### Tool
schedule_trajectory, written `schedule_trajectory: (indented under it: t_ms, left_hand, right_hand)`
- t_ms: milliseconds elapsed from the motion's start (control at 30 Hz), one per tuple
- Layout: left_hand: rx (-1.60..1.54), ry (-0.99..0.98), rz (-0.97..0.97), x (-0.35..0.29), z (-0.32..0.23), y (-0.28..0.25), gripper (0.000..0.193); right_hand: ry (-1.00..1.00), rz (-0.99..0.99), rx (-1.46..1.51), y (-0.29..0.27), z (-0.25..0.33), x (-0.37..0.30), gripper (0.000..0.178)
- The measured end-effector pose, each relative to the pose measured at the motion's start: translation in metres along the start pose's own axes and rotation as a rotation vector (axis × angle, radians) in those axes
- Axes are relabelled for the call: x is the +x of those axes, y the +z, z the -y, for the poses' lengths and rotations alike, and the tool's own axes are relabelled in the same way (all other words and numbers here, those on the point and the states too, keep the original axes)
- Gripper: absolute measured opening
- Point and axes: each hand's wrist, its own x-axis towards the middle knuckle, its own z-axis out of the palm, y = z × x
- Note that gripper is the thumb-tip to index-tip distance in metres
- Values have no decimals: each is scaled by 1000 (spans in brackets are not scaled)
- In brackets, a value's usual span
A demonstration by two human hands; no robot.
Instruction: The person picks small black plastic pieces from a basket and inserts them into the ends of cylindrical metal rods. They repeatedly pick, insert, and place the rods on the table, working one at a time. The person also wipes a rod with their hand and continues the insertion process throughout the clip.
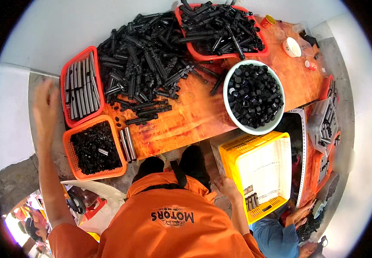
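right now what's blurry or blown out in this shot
Head view: the left hand is smeared, the right hand somewhat clearer; also in the head view, the lower left edge is blown out with a purple fringe, and black surrounds the round fisheye image.

The person wears an orange short-sleeved shirt with dark printed lettering across the chest. A black strap crosses its far hem. The left hand and right hand are ungloved.
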Motion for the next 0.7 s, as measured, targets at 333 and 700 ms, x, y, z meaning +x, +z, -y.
schedule_trajectory:
  t_ms: [333, 700]
  left_hand:
    - [55, -279, 497, -138, 127, 102, 45]
    - [-2, -163, 608, -175, 107, 131, 43]
  right_hand:
    - [387, 82, 580, 147, -115, 66, 52]
    - [234, -28, 354, 282, -109, 46, 50]
